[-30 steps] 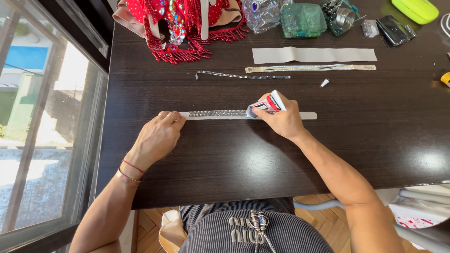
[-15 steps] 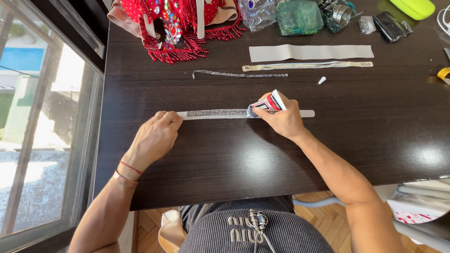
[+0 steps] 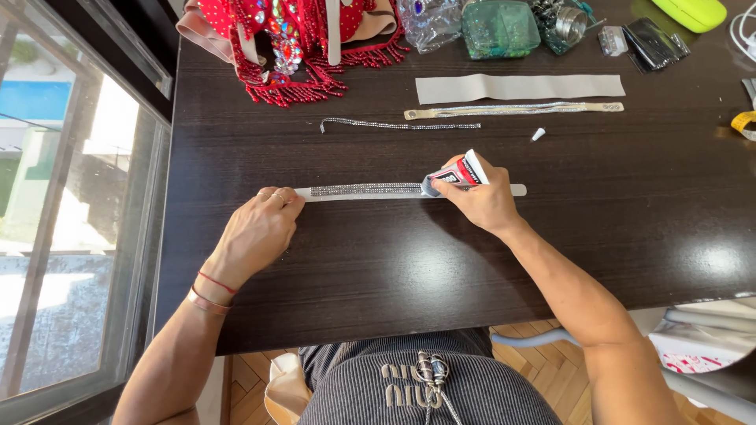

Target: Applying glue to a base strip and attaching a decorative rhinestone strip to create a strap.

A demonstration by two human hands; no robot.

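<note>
A narrow beige strap (image 3: 516, 190) lies flat on the dark wooden table (image 3: 378, 267), with a band of small rhinestones (image 3: 366, 189) along its left half. My left hand (image 3: 260, 230) presses the strap's left end down with its fingertips. My right hand (image 3: 482, 201) grips a small glue tube (image 3: 455, 175), red, white and grey, with its tip pointed left onto the strap where the rhinestone band ends. The tube's small white cap (image 3: 538, 134) lies on the table behind.
Behind lie a loose rhinestone chain (image 3: 398, 124), a second trimmed strap (image 3: 512, 110) and a wide beige band (image 3: 520, 86). A red beaded garment (image 3: 291, 39), bags of stones, a green case (image 3: 693, 12) and a yellow tape measure (image 3: 742, 122) sit along the far and right edges. A window is at left.
Both hands stay almost where they were; the tube's tip remains at the end of the rhinestone band. The view has shifted slightly.
</note>
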